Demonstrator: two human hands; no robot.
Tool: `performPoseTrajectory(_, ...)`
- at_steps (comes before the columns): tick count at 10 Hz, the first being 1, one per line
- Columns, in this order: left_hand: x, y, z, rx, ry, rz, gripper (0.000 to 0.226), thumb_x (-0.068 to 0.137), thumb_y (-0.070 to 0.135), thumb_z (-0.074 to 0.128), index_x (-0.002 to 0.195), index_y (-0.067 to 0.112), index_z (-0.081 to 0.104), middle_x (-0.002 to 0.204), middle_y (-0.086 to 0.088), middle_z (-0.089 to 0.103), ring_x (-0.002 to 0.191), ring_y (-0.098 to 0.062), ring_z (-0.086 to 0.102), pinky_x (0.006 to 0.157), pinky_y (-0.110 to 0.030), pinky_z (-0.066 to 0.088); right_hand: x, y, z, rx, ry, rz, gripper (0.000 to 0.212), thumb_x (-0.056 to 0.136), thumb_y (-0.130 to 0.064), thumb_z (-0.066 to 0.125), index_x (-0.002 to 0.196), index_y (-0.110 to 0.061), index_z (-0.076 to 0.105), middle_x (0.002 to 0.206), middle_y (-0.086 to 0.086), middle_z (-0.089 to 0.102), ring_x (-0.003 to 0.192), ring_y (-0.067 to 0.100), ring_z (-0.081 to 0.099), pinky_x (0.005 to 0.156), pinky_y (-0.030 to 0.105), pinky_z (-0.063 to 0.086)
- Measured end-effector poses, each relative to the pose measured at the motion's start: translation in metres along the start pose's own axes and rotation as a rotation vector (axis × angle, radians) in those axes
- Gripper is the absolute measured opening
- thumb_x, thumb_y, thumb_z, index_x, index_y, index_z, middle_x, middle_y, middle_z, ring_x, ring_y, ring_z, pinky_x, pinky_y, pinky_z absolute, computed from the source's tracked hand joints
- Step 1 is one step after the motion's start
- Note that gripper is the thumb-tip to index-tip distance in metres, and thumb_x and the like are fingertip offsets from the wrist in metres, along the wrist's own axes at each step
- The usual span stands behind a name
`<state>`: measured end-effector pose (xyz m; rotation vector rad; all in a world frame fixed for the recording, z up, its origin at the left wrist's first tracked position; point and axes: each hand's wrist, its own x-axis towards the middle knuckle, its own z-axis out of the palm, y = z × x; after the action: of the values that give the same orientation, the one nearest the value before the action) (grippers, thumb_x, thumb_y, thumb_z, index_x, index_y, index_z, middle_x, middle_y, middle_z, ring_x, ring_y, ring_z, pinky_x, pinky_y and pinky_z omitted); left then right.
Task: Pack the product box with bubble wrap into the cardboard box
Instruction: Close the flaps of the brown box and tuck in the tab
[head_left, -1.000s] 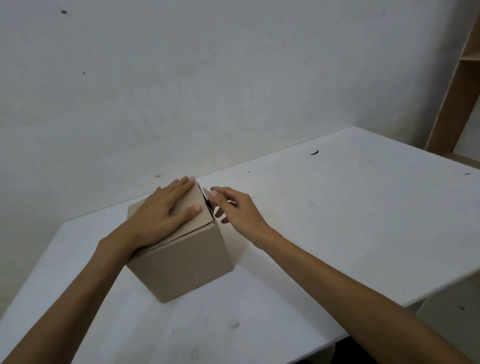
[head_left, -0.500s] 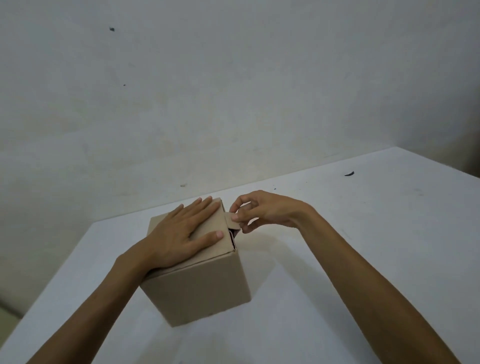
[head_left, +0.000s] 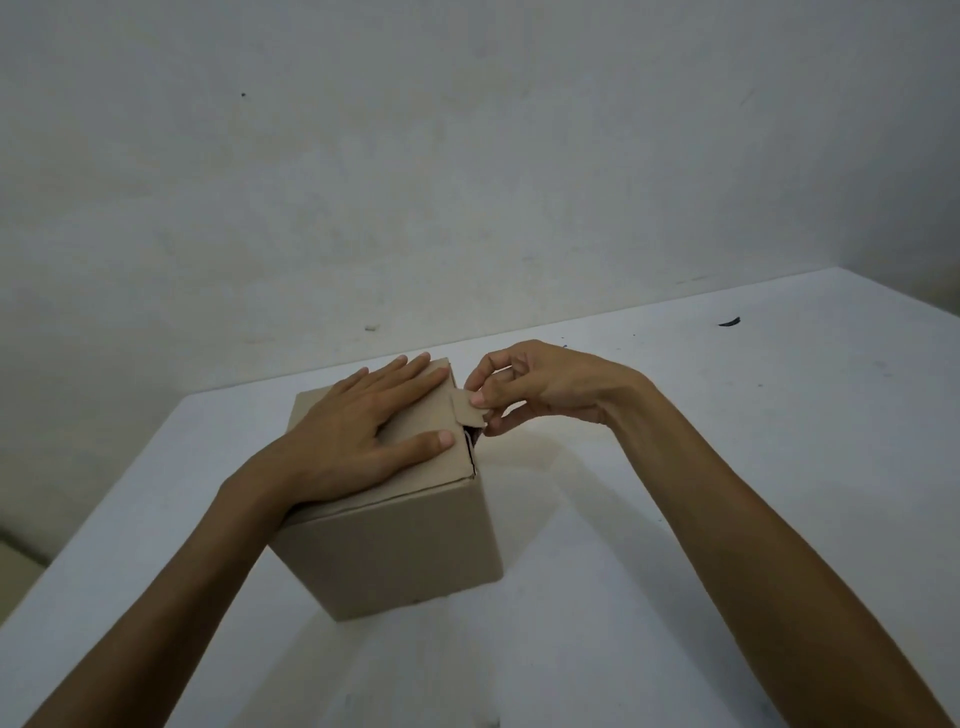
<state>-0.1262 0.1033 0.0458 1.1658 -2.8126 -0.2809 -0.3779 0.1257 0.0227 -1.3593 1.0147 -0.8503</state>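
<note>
The cardboard box (head_left: 395, 519) stands on the white counter (head_left: 675, 545), near its left rear corner, with the top lid folded down. The left hand (head_left: 363, 431) lies flat on the lid, fingers (head_left: 415, 376) spread and released, grasping nothing, only pressing the panel level. The right hand (head_left: 540, 384) is at the box's right top edge, its thumb and forefinger clenched on the small locking tab (head_left: 467, 410) that projects from the lid's right margin. The tab sits directly at the fingertips, not apart from them, and points outward to the right, roughly level with the lid. Immediately below it a dark slit (head_left: 471, 441) runs along the seam between lid and right side wall; this is judged to be where the tab must go. The tab's free end therefore needs to turn downward and inward, toward the left. The right hand is the nearer and the only one placed for this. The product box and bubble wrap are not visible; they are presumed inside, though this cannot be confirmed. The task is judged close to completion, with closure outstanding. Risk: creasing the tab if it misses the slit.
</note>
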Motion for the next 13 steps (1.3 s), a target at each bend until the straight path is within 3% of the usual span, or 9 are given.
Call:
performPoseTrajectory(1, 0.0, 0.001, -0.001, -0.001, -0.004, -0.001, 0.082, 0.075, 0.086, 0.025, 0.15, 0.055, 0.011, 0.16, 0.029, 0.003, 0.146, 0.01, -0.002, 0.123, -0.031, 0.002, -0.003, 0.001, -0.005, -0.023, -0.008, 0.027, 0.022, 0.09, -0.005, 0.072, 0.109, 0.001, 0.064, 0.082, 0.012, 0.069, 0.076, 0.023, 0.067, 0.088, 0.042, 0.059)
performPoseTrajectory(5, -0.001, 0.002, -0.002, -0.017, 0.013, -0.005, 0.083, 0.074, 0.087, 0.025, 0.15, 0.055, 0.014, 0.161, 0.027, 0.006, 0.147, 0.009, 0.001, 0.123, -0.029, 0.003, -0.004, 0.004, -0.001, 0.0, 0.032, 0.006, 0.026, 0.091, -0.007, 0.071, 0.114, 0.003, 0.064, 0.089, 0.019, 0.068, 0.08, 0.024, 0.068, 0.084, 0.038, 0.059)
performPoseTrajectory(8, -0.006, 0.009, -0.004, -0.098, 0.072, 0.0, 0.081, 0.073, 0.083, 0.037, 0.146, 0.051, 0.032, 0.159, 0.026, 0.017, 0.145, 0.009, 0.009, 0.122, -0.03, 0.008, -0.004, 0.008, 0.003, 0.068, 0.055, -0.003, 0.015, 0.093, -0.004, 0.067, 0.107, 0.0, 0.065, 0.089, 0.016, 0.066, 0.079, 0.022, 0.067, 0.08, 0.039, 0.06)
performPoseTrajectory(10, -0.007, 0.009, -0.005, -0.101, 0.076, 0.003, 0.077, 0.072, 0.084, 0.036, 0.143, 0.055, 0.032, 0.159, 0.025, 0.019, 0.141, 0.011, 0.011, 0.118, -0.025, 0.009, -0.004, 0.009, 0.005, 0.081, 0.028, -0.015, 0.017, 0.095, -0.005, 0.065, 0.11, 0.0, 0.064, 0.083, 0.011, 0.067, 0.083, 0.025, 0.066, 0.08, 0.039, 0.059)
performPoseTrajectory(13, -0.008, 0.01, -0.006, -0.088, 0.055, 0.019, 0.062, 0.082, 0.077, 0.042, 0.141, 0.059, 0.033, 0.16, 0.022, 0.018, 0.147, -0.002, 0.014, 0.118, -0.03, 0.011, -0.003, 0.014, 0.005, 0.115, 0.027, -0.014, 0.014, 0.095, -0.004, 0.063, 0.109, -0.001, 0.064, 0.084, 0.013, 0.064, 0.079, 0.021, 0.065, 0.082, 0.044, 0.059)
